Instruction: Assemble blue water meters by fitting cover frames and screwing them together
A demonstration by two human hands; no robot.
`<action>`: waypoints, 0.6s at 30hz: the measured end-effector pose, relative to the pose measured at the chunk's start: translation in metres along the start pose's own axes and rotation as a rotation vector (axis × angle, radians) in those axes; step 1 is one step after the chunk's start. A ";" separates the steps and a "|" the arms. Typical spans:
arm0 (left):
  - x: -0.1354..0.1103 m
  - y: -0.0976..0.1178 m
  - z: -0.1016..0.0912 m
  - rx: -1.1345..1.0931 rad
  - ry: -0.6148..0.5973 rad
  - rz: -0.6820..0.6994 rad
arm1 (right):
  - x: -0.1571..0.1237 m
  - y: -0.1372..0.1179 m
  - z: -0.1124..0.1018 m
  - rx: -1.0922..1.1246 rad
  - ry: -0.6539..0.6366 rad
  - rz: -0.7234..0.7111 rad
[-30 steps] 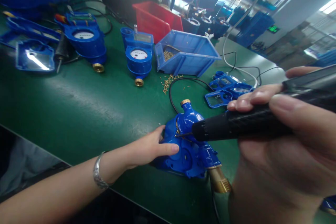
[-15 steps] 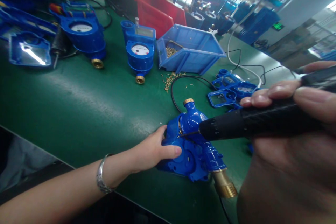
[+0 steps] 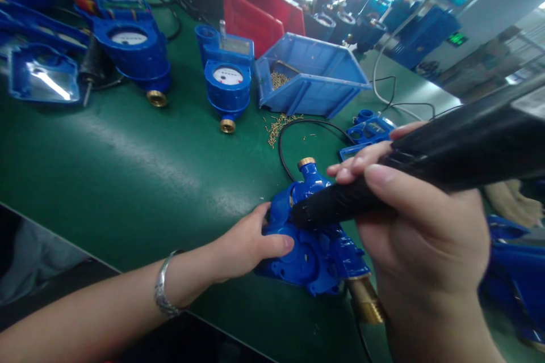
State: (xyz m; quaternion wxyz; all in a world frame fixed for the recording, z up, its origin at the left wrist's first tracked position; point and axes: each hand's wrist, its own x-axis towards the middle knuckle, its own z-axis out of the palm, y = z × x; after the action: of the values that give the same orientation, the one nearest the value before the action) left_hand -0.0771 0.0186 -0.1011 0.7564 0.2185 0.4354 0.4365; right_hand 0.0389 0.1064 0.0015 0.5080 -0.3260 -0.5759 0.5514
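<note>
A blue water meter body [image 3: 313, 249] with brass threaded ends lies on the green table near its front edge. My left hand [image 3: 244, 244], a silver bracelet on the wrist, grips the meter's left side with thumb and fingers closed round it. My right hand [image 3: 421, 221] is wrapped round a black electric screwdriver [image 3: 426, 164]. The screwdriver's tip presses against the top of the meter body, just right of my left hand.
A blue bin [image 3: 309, 76] with brass screws stands behind, loose screws [image 3: 276, 125] spilled before it. A red bin [image 3: 259, 11] sits further back. Two assembled blue meters [image 3: 227, 88] [image 3: 131, 54] and blue covers [image 3: 40, 76] [image 3: 366, 133] lie around. A black cable [image 3: 298, 127] loops near the meter.
My right hand has moved the screwdriver down and closer, so its bit, visible before, now sits hidden against the meter body. My left hand keeps its grip.
</note>
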 end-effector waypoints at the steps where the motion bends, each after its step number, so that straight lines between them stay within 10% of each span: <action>1: -0.001 0.000 0.001 -0.006 0.017 0.001 | 0.000 0.002 0.000 0.010 -0.039 0.040; 18: 0.000 -0.002 0.002 0.071 0.051 0.058 | -0.011 0.010 -0.013 0.024 -0.114 0.108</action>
State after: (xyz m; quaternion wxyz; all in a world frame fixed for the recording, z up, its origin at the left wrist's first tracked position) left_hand -0.0742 0.0177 -0.1015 0.7237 0.2464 0.4634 0.4480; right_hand 0.0521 0.1018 -0.0123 0.4480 -0.3185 -0.5788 0.6024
